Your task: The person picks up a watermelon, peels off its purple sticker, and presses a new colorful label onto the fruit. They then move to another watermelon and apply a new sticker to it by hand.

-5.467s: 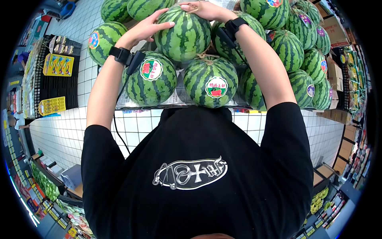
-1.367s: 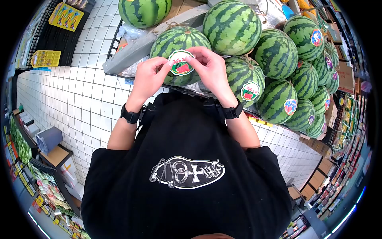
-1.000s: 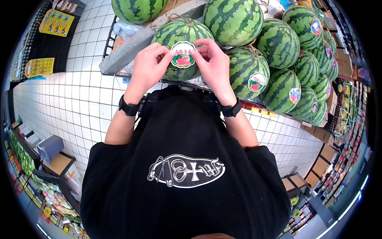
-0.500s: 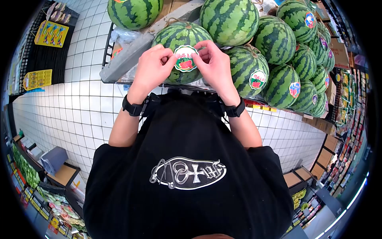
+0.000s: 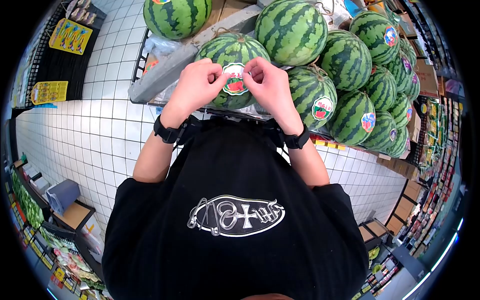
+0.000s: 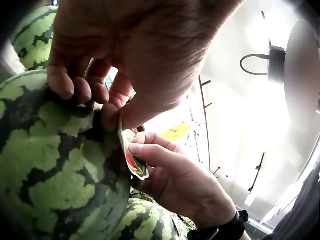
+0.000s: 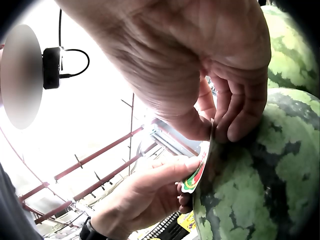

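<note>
A round label sticker (image 5: 234,86) with a scalloped white edge, red characters and a watermelon-slice picture is stretched between both hands at the front of a striped watermelon (image 5: 230,47). My left hand (image 5: 199,86) pinches its left edge between thumb and finger, while my right hand (image 5: 268,86) pinches the opposite edge. In the left wrist view the sticker (image 6: 133,162) is seen nearly edge-on, close against the rind. The right wrist view shows the other fingers of the right hand (image 7: 200,60) curled beside the melon (image 7: 280,170).
More watermelons (image 5: 345,60) are piled to the right, several with labels. A grey foam-like bar (image 5: 165,74) runs along the left of the display, with clear plastic (image 5: 162,45) beside it. White floor tiles (image 5: 107,135) and a dark snack rack (image 5: 60,65) are at the left.
Earlier both hands lay on an upper watermelon. Since then they have come down to the sticker on a front melon and pinch its edges; lately they have shifted only slightly.
</note>
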Available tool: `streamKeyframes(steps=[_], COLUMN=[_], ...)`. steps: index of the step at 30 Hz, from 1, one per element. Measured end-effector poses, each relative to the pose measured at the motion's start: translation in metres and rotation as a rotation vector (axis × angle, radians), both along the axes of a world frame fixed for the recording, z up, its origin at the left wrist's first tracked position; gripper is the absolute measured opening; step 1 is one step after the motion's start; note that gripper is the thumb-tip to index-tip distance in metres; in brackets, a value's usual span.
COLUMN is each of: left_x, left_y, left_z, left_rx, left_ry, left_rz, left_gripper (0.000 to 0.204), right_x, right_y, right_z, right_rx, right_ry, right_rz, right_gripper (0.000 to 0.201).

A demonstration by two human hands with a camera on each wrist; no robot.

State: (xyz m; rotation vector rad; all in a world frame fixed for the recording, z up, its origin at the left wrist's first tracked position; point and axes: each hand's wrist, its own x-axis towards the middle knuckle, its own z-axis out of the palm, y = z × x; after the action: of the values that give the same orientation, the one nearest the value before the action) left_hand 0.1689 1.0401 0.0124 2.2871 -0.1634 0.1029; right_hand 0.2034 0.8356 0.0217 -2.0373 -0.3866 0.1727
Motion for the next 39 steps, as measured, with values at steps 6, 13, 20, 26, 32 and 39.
streamKeyframes(steps=[6,13,20,26,32,39], left_x=[0.0,0.001,0.005,0.006,0.011,0.011], left_y=[0.0,-0.006,-0.01,-0.008,-0.007,-0.017], left_z=[-0.002,-0.002,-0.004,-0.003,-0.004,0.004], left_rx=[-0.015,0.005,0.054,0.013,-0.021,0.025], left_ry=[0.042,0.013,-0.004,0.03,0.11,0.085], left_rz=[0.008,0.085,0.142,0.176,0.206,0.27], left_gripper=[0.032,0.041,0.05,0.055,0.057,0.06], right_x=[0.0,-0.002,-0.002,-0.002,0.005,0.012], right_y=[-0.002,-0.003,-0.003,-0.002,-0.006,0.0], right_z=[-0.004,0.001,-0.001,0.003,0.001,0.0], right_rx=[0.025,-0.023,-0.016,-0.001,0.032,-0.054], right_ry=[-0.038,-0.056,-0.128,-0.071,-0.056,-0.044], right_rz=[0.003,0.032,0.045,0.047,0.061,0.022], right_gripper=[0.012,0.018,0.023,0.023,0.024,0.029])
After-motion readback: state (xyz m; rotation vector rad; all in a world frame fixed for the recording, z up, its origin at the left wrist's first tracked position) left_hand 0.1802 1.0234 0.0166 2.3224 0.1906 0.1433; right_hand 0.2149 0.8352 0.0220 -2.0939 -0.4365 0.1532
